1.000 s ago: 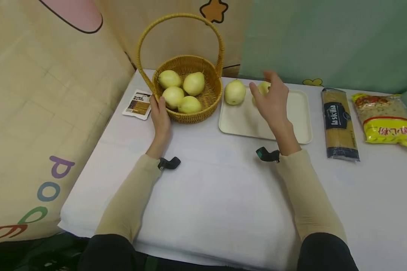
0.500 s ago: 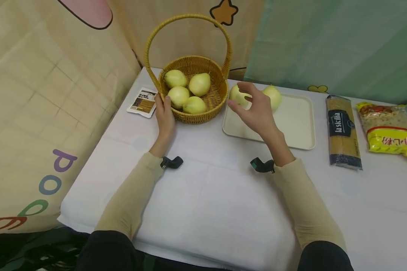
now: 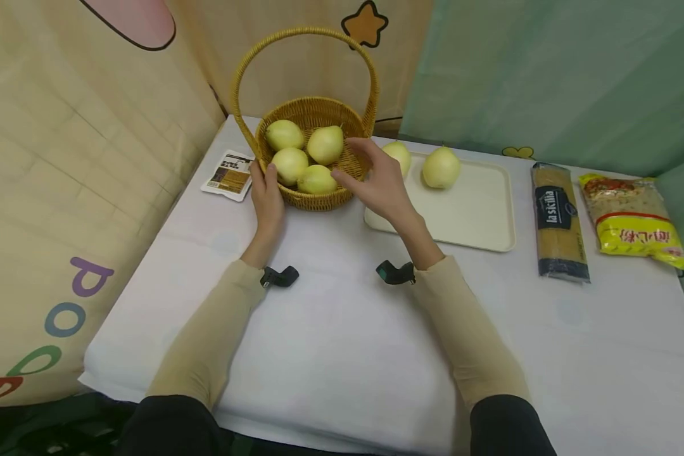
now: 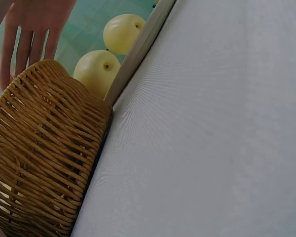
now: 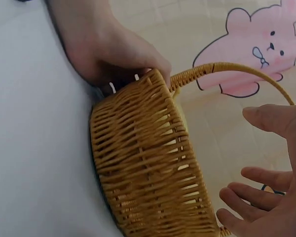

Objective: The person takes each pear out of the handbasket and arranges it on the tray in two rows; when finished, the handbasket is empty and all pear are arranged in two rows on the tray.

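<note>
Pears [image 3: 326, 144] split four and two: four bunched in the basket [image 3: 319, 201] toward its left and front, two on the far left of the tray [image 3: 470, 218], and look at that right hand [image 3: 379, 183]! Half a second ago it is over the tray with a pear right beneath; now it has swung left to the basket's right side, fingertips over the rim, thumb out near the front pear. Nothing is in it: the right wrist view shows the fingers loosely spread, with a wide gap to the thumb. Whether a fingertip touches the rim or a pear, I cannot tell. Over on the other flank, the left hand [image 3: 269, 206] keeps its hold on the basket beside the handle's left foot, thumb at the rim, some fingers hidden behind the wicker. So what does the swing mean? The action has shifted from tray to basket, yet the count stands at four and two; on my reading, this pass carries no pear across. The left tray pear peeks out past the right hand; the other sits in full view just beside it.
</note>
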`<state>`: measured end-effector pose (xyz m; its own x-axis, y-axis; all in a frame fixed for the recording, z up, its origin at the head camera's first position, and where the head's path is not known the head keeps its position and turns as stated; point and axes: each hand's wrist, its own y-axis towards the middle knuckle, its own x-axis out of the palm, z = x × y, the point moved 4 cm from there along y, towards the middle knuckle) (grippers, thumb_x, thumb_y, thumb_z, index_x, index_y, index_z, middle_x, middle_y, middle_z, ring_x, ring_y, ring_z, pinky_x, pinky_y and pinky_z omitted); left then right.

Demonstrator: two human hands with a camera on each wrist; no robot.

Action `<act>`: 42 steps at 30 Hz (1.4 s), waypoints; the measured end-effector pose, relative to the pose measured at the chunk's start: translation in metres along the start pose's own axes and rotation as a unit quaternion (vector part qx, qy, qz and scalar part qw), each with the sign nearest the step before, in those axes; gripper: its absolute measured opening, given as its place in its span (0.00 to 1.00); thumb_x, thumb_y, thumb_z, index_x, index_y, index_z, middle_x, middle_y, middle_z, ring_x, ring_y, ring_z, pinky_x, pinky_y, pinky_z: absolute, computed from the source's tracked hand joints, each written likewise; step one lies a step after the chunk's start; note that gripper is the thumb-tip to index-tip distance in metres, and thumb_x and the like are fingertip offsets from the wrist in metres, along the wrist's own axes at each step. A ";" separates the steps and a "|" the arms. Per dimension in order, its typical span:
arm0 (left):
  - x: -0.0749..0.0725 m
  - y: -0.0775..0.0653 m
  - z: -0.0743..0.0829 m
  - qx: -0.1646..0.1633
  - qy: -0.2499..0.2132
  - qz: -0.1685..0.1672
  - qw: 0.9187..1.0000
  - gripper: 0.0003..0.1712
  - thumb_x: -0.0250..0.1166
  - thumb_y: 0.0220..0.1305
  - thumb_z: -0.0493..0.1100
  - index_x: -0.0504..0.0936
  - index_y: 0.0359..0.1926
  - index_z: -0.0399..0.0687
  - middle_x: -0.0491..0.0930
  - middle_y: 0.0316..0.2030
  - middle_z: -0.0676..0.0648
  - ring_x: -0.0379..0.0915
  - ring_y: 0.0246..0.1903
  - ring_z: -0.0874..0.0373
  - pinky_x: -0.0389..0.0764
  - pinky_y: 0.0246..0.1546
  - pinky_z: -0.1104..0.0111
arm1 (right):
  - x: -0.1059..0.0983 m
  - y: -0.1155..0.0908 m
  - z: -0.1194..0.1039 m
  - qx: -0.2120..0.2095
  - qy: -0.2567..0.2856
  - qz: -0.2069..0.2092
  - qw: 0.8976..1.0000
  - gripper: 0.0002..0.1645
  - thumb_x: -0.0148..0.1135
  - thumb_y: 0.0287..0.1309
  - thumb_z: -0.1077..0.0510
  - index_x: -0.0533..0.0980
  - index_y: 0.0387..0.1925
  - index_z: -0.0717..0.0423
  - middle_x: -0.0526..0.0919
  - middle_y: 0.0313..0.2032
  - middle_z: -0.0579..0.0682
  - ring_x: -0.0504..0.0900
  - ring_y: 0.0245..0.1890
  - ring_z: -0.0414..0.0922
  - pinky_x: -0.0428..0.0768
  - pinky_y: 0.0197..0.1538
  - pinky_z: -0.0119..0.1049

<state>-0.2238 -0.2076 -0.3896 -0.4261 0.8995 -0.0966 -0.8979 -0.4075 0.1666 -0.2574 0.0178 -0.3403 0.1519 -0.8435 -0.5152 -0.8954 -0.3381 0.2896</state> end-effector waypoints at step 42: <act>0.005 0.018 -0.044 0.008 0.002 0.016 1.000 0.32 0.44 0.84 0.55 0.59 0.81 0.52 0.65 0.78 0.48 0.60 0.76 0.63 0.60 0.76 0.72 | 0.058 0.085 0.036 0.328 0.207 0.031 0.921 0.47 0.76 0.63 0.51 0.64 0.76 0.60 0.73 0.70 0.55 0.73 0.69 0.49 0.76 0.68 0.37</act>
<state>-0.2470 -0.2173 -0.4304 -0.4554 0.8851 -0.0956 -0.8818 -0.4337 0.1851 -0.3399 -0.0452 -0.3750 0.1177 -0.9854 -0.1230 -0.9470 -0.0741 -0.3125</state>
